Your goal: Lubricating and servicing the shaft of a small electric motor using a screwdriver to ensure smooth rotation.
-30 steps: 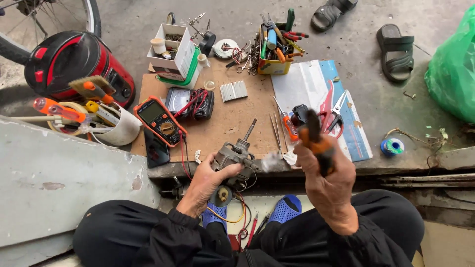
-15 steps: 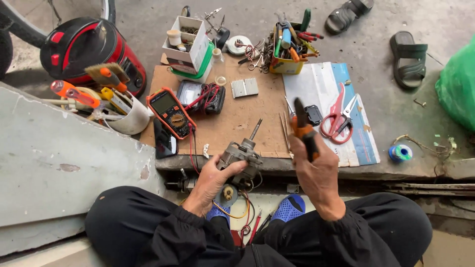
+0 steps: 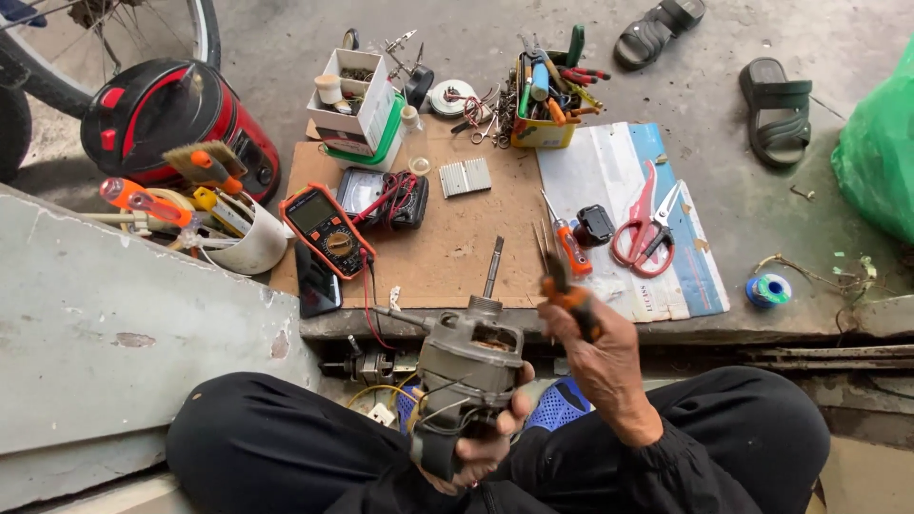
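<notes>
In the head view, a grey electric motor (image 3: pixel 471 366) is gripped from below by the left hand (image 3: pixel 476 447), held over the lap with its shaft pointing up toward the board. Orange-handled pliers (image 3: pixel 569 297) are clasped in the closed right hand (image 3: pixel 600 352), just beside the motor. Screwdrivers are held in a yellow tool box (image 3: pixel 543 128), brushes in a white bucket (image 3: pixel 252 243).

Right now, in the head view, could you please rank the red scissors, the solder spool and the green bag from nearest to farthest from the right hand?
From the right hand, which grips orange-handled pliers:
1. Red scissors, just up and to the right, on the white sheet.
2. Solder spool, farther right, on the concrete.
3. Green bag, at the far right edge.
</notes>
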